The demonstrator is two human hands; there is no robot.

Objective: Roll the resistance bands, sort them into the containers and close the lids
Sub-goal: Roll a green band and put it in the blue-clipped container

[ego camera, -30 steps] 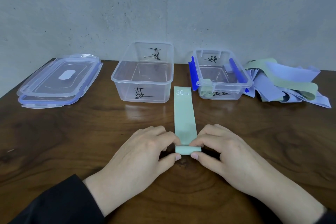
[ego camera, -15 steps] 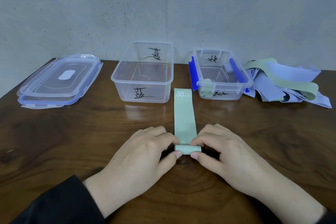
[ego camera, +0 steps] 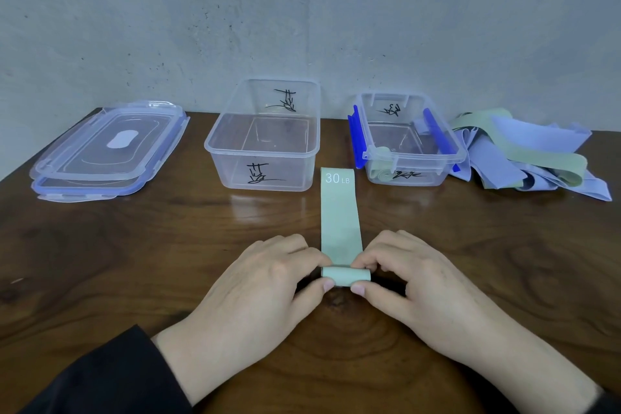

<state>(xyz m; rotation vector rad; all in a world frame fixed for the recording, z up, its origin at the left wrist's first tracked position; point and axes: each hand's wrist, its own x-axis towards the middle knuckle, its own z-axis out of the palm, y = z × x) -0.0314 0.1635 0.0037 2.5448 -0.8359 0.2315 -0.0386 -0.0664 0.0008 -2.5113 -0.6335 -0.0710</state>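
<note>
The green band (ego camera: 341,215) lies flat on the wooden table (ego camera: 134,262) at the centre of the frame, its long axis running straight up the picture from the hands toward the containers, the "30 LB" print at its far end. Its near end is already curled into a short roll (ego camera: 346,276) lying crosswise. The left hand (ego camera: 255,289) pinches the roll's left end between thumb and curled fingers, and the right hand (ego camera: 420,286) pinches the right end the same way; both sit equally close. The unrolled length stretches upward from them, so the roll likely has to travel that way.

The band's far end stops in the gap between the large clear container (ego camera: 265,158), centre, and the smaller container with blue clips (ego camera: 413,158) to its right, touching neither as far as can be seen. A rolled green band (ego camera: 381,171) lies in the smaller one's near left corner. Two stacked lids (ego camera: 107,151) lie at left. A heap of loose lilac and green bands (ego camera: 531,158) lies at far right. Nothing rests on the band's path.
</note>
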